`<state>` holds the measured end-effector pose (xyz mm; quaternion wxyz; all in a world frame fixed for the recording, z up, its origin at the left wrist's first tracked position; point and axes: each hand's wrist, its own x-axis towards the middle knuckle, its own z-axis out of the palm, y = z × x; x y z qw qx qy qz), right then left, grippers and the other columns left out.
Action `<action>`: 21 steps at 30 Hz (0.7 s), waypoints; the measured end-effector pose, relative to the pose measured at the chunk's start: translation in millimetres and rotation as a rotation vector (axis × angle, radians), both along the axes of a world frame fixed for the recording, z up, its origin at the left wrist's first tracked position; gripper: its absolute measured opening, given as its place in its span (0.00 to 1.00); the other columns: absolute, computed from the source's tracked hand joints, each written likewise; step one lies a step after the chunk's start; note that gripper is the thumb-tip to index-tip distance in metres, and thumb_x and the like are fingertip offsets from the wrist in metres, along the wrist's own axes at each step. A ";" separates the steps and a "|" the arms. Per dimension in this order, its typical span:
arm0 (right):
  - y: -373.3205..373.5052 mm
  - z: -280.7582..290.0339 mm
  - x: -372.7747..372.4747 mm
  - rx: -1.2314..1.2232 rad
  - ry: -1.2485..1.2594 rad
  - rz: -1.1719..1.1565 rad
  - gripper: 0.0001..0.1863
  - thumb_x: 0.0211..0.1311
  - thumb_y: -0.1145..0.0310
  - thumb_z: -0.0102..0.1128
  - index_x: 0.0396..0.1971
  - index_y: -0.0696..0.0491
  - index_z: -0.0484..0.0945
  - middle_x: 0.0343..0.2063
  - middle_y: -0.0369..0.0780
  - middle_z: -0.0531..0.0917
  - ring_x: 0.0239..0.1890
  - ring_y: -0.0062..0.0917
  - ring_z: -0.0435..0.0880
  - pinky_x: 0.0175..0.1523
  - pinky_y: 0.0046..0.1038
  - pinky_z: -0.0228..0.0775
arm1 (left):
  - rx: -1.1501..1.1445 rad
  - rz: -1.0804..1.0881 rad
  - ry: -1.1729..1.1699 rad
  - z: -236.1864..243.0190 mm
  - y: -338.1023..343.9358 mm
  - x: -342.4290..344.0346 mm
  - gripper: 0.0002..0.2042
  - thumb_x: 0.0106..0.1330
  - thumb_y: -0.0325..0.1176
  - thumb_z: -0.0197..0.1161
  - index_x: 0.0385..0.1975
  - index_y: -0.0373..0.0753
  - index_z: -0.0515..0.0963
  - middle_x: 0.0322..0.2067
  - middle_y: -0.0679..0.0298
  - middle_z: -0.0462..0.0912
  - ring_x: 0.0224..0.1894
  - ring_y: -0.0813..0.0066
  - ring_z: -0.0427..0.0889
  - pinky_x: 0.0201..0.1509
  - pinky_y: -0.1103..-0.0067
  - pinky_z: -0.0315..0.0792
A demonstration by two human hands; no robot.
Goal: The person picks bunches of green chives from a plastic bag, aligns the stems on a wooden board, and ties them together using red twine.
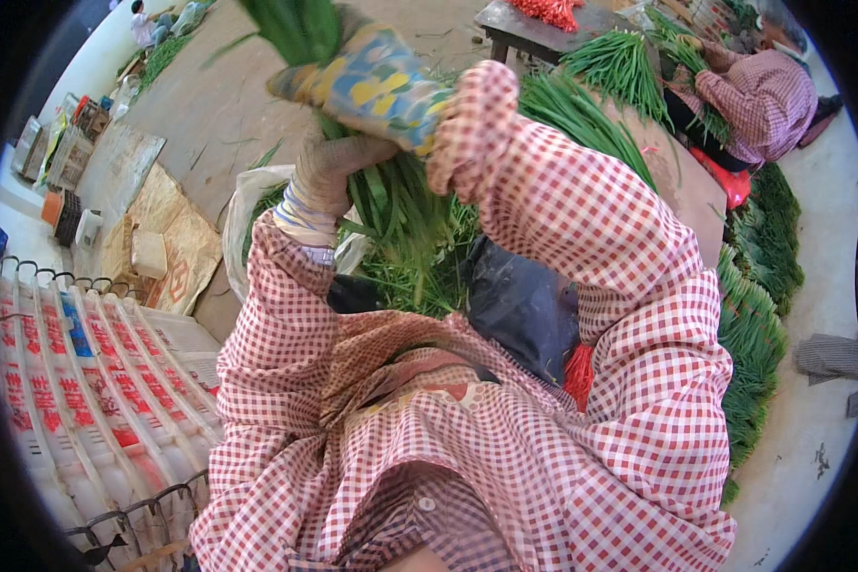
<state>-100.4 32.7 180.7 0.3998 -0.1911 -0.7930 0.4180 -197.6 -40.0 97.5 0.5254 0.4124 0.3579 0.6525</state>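
Nearest: wearer's loose red-and-white checked cotton top (429,410), seen from above. By the right elbow, a bunch of bright red strands (578,374). Just ahead of the lap, a dark, shiny plastic sheet (520,300), with a loose heap of thin green leaves (415,272) to its left.

Above that heap: a bundle of long, flat, dark green leaves (396,205), raised in both hands, leaf ends out past the top edge. Left hand (332,176), in a pale grey glove with a striped cuff, is closed round the bundle, thumb across the front. Right hand (348,81), in a blue glove with yellow flowers, is farther up, across the front and closed on it; motion blur, exact finger positions unclear.

Left of the heap, a translucent white plastic bag (240,234). Lower left, a white plastic barred frame (105,362), red print behind the bars. Beyond, a flattened brown cardboard sheet (176,234) on the floor.

Right side: dense green leaf piles (748,348) along the floor; more trimmed green bunches (615,71) on a low surface. Farther, a co-worker in a checked top (767,100) bends over leaves. Far top: red bundle (546,11) on a dark low table (596,35). Far upper left, another person (143,26) near more greens.
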 end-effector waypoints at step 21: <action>-30.8 -104.8 110.2 -0.001 -0.487 0.267 0.15 0.51 0.71 0.66 0.41 0.54 0.81 0.56 0.51 0.73 0.54 0.45 0.76 0.57 0.39 0.71 | 0.079 0.375 -0.675 -57.1 -17.2 -40.1 0.15 0.56 0.22 0.62 0.45 0.38 0.75 0.31 0.62 0.82 0.32 0.67 0.82 0.40 0.71 0.81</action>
